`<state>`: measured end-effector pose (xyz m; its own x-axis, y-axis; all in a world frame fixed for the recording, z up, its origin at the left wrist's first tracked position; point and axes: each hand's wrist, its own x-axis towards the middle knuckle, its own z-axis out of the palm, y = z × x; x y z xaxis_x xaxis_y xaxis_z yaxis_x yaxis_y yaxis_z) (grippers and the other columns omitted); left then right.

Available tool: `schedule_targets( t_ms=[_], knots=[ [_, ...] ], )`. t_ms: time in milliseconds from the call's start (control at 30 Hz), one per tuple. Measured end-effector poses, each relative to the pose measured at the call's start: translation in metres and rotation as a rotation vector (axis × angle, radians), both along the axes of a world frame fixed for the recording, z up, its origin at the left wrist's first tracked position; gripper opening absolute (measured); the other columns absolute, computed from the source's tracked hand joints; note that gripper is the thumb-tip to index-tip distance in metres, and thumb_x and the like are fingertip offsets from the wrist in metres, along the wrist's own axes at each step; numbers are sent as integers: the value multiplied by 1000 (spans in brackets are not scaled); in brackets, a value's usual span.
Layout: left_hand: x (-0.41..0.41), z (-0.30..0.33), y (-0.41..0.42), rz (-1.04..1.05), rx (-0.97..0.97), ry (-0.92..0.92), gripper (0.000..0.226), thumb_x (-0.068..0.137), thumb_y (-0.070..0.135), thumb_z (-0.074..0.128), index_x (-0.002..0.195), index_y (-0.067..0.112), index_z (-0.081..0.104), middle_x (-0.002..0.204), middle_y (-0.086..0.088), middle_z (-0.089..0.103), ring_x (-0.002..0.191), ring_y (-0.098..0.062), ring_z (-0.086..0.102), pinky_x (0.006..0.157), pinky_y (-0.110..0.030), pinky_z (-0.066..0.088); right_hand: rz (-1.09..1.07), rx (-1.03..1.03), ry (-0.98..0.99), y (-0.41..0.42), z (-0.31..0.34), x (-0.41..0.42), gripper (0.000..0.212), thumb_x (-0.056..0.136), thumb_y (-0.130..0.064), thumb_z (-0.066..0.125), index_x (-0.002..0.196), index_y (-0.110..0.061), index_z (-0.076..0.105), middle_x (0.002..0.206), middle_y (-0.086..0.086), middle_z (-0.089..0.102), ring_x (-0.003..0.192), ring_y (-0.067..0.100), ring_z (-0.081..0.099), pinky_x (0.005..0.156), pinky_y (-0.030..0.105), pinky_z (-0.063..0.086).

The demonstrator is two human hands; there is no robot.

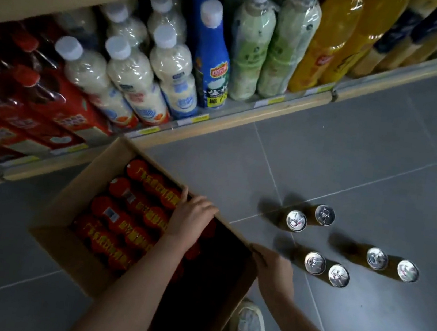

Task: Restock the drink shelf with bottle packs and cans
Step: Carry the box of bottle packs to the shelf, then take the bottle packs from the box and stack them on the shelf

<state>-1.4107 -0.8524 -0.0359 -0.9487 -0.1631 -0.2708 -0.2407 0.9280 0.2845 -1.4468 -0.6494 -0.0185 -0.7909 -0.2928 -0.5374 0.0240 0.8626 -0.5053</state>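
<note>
An open cardboard box (72, 195) stands on the floor below the shelf. It holds shrink-wrapped packs of red bottles (132, 209) with yellow lettering. My left hand (193, 215) reaches across the box and curls over its right rim, fingers touching the packs. My right hand (270, 268) grips the box's near right corner from outside. Several silver-topped cans (296, 220) stand in pairs on the floor to the right of the box. The drink shelf (247, 113) runs across the top, full of bottles.
The shelf holds red bottle packs (26, 88) at left, white milk-drink packs (129, 74), a blue bottle (212, 60), green packs (256, 44) and orange bottles (327, 40). Grey tiled floor (384, 132) lies all around. My shoe (249, 329) is beside the box's near corner.
</note>
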Motion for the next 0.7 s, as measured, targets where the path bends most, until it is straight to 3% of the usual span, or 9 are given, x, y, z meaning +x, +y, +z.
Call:
schedule_targets(
  t_ms=[100,267,500,600,700],
  knots=[
    [-6,-5,-16,25,-42,81,20,64,7,80,79,17,73,78,3,72,82,-20,68,98,-66,31,57,-22,74,-16,3,-20,24,89,-13,53,105,-20,70,93,7,74,87,27,68,72,27,47],
    [-45,4,-61,193,-63,44,16,89,19,56,98,17,70,93,-4,72,93,-24,64,105,-55,32,225,39,180,-73,2,-93,30,90,-18,48,112,-29,66,109,9,70,102,34,62,83,37,50],
    [-81,-17,-130,411,-148,297,14,86,27,60,92,21,72,79,-7,73,71,-29,67,61,-34,50,383,47,399,-172,-15,-180,30,92,-23,44,112,-33,64,111,11,67,101,35,60,80,37,48],
    [-89,-20,-150,448,-175,389,9,81,26,66,85,21,73,75,-4,73,65,-25,67,55,-30,49,405,51,446,-206,-15,-199,29,93,-27,44,115,-33,63,115,11,64,105,36,58,82,39,46],
    [-89,-15,-158,456,-142,365,15,85,27,61,93,20,71,86,-2,74,75,-21,68,61,-31,50,441,73,464,-220,-13,-208,30,93,-27,44,117,-33,61,118,11,64,108,34,57,82,39,46]
  ],
)
